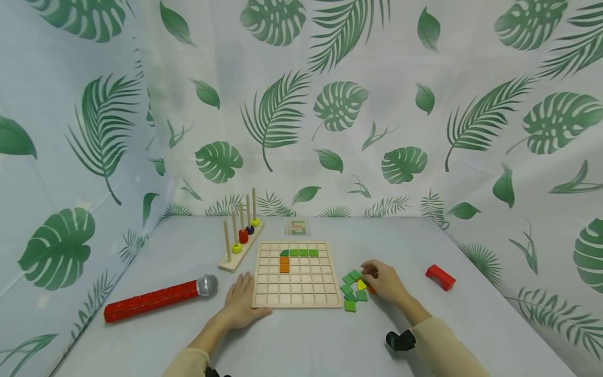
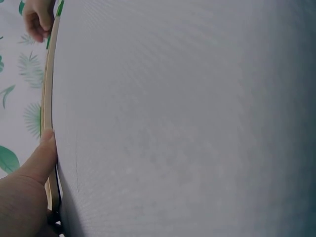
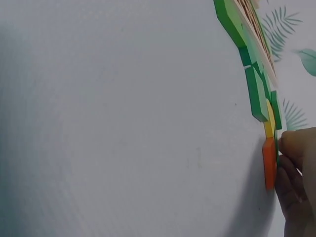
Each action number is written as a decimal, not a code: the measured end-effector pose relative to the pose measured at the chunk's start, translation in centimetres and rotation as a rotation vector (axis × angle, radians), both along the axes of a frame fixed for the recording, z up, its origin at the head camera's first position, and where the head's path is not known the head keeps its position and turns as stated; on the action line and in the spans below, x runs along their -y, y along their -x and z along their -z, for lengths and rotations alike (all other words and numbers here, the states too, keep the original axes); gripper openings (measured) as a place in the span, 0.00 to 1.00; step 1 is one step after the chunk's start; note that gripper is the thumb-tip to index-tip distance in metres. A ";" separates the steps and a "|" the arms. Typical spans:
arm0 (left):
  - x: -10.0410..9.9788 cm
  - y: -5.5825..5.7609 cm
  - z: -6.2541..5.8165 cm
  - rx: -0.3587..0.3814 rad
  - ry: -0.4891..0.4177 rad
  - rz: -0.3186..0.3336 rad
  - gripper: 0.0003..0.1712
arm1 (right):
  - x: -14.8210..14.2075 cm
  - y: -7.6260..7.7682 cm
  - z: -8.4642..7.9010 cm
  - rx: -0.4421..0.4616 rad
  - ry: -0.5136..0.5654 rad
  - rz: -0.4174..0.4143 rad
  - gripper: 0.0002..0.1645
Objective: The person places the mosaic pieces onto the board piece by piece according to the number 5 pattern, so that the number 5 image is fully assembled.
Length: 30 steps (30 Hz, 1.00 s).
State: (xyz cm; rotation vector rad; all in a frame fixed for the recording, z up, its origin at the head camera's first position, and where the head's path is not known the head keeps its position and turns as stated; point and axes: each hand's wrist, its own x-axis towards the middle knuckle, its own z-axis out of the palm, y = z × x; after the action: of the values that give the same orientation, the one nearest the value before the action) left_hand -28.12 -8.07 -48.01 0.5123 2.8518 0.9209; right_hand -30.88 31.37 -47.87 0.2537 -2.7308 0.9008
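My left hand (image 1: 242,303) rests on the table at the near left corner of a wooden grid board (image 1: 297,298), fingers spread. Its thumb (image 2: 42,158) touches the board's front edge. On the board lie a row of green tiles (image 1: 303,253) and two orange tiles (image 1: 285,265). Beside the board's right edge, my right hand (image 1: 383,280) curls over a loose cluster of tiles, its thumb and fingertips pinching a green tile (image 3: 277,148), mostly hidden. Just by those fingers are a yellow tile (image 1: 361,285) and an orange tile (image 3: 269,163); more green tiles (image 1: 350,306) lie nearer the board.
A pegged wooden stand (image 1: 228,265) with coloured beads is behind the left hand. A red microphone (image 1: 155,300) lies at left, and a red block (image 1: 440,277) at right. Behind the board is a small pattern card (image 1: 297,226). Leaf-printed cloth surrounds the table.
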 end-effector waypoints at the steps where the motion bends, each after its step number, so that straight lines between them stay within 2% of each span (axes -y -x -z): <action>1: 0.0 0.0 0.0 -0.001 0.001 0.000 0.60 | -0.1 0.0 -0.1 0.015 0.000 -0.002 0.13; 22: 0.2 -0.1 -0.2 0.008 0.011 -0.015 0.59 | -2.9 -2.5 -0.9 0.178 0.001 -0.095 0.22; 30: -0.1 0.0 -0.1 0.018 0.011 -0.009 0.60 | -3.0 -2.6 -0.7 0.193 -0.001 -0.078 0.19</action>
State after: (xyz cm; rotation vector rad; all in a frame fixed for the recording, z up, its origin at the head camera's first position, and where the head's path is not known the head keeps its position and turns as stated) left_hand -28.13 -7.99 -47.87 0.4874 2.8435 0.9063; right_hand -28.27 34.35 -47.15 0.2891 -2.9162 0.9921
